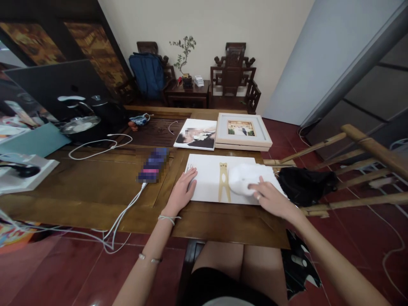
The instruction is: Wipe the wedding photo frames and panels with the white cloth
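Bare wooden tabletop [95, 187] open at left-centre; white charging cable [126, 212] crosses near edge. Framed photo [242, 129], unframed print [196, 135] block upper centre.

No writing, label, brand or number can be read anywhere: the phone [153, 165] is blurred out, and the framed photo [241, 128] and print [196, 135] show no legible words.
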Demonstrator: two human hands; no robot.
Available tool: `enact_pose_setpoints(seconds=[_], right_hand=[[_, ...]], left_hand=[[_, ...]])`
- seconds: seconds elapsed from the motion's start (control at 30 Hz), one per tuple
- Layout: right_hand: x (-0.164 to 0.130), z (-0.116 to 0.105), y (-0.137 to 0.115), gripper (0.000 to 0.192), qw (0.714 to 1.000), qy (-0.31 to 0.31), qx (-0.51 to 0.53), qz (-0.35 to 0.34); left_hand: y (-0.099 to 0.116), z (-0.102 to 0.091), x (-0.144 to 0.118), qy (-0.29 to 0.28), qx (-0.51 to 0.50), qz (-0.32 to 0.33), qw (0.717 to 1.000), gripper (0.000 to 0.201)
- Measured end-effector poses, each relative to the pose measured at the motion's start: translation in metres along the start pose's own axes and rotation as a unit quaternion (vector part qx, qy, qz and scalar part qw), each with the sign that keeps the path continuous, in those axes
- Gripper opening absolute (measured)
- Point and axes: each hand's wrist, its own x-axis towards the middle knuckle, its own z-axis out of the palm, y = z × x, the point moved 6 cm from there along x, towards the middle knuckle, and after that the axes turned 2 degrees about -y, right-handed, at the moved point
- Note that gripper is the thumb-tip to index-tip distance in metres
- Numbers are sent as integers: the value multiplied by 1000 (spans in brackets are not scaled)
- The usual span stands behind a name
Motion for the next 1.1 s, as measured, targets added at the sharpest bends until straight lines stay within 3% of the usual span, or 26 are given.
enact_pose_setpoints(seconds=[0.13,0.27,0.43,0.6,0.73,0.87,1.0,1.1], right_hand=[[-52,9,-31,30,997,-52,13,-64],[-55,7,-34,30,996,-48,17,-73],[10,-8,2,36,1000,6,5,2],[89,-33,35,38,999,33,26,23],[111,-41,45,36,997,63,35,17],[79,-22,28,35,998,59,3,-21],[11,1,-1,34,998,56,-13,-26],[-38,13,-27,31,997,1,13,-70]], left_hand=[[2,-1,1,1,4,0,1000,37],[3,-1,1,5,3,-2,1000,37],[0,-1,1,8,-4,-4,1000,37],[-2,-1,1,7,-17,-4,1000,37],[-3,-1,1,4,-19,-5,1000,37],[-2,-1,1,3,-15,-6,1000,37],[-1,-1,1,5,-13,-2,1000,36],[0,-1,1,11,-12,3,1000,37]])
